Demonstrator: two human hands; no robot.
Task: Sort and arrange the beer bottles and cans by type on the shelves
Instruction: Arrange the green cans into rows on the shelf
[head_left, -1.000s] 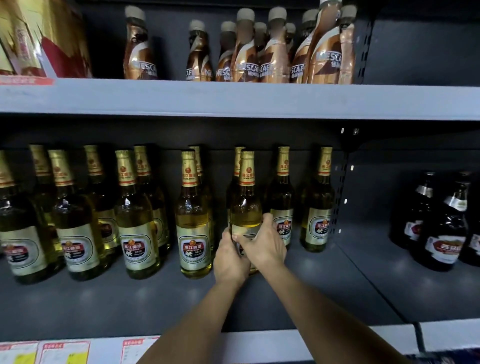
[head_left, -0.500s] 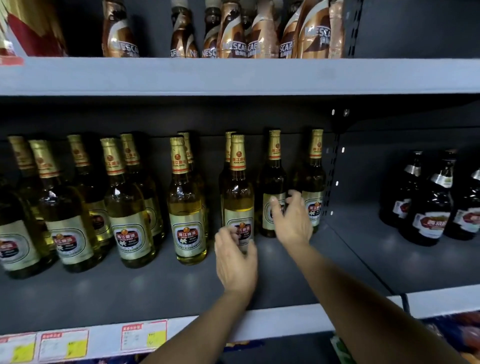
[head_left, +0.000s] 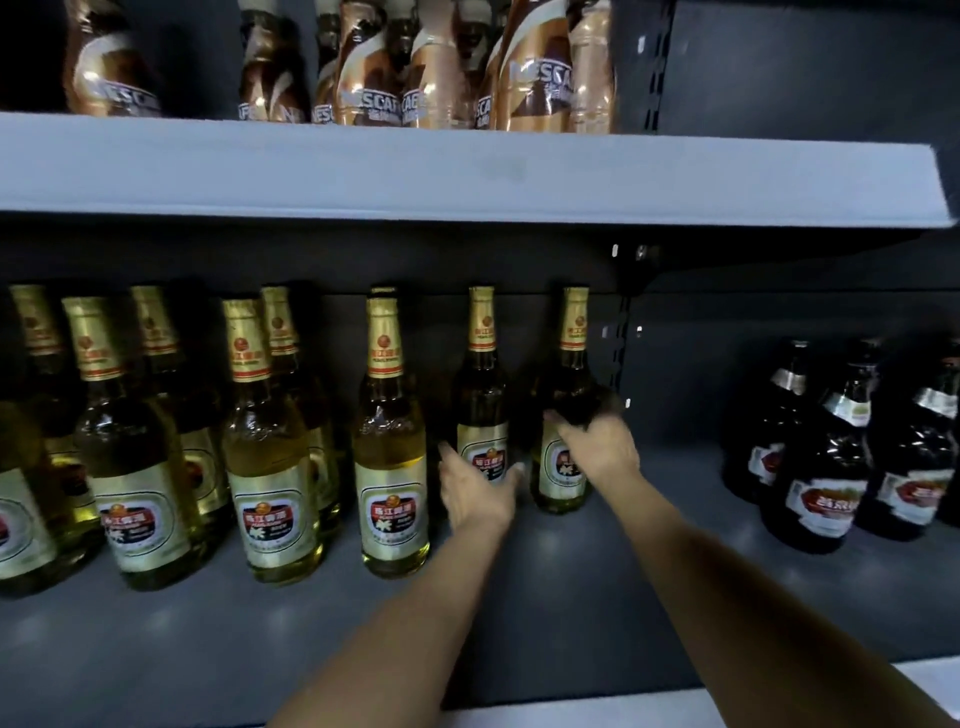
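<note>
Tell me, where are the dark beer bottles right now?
The dark bottles stand at the far right of the lower shelf, past a bare gap from the gold-capped bottles that the right hand reaches for.

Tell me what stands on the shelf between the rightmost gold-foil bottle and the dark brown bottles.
Nothing: bare shelf floor separates the rightmost gold-foil bottle from the dark brown bottles, shown in the head view.

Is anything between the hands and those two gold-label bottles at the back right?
Nothing visible. The left hand is at the label of the left bottle, and the right hand is on the rightmost bottle. The front-row bottle stands off to the left.
</note>
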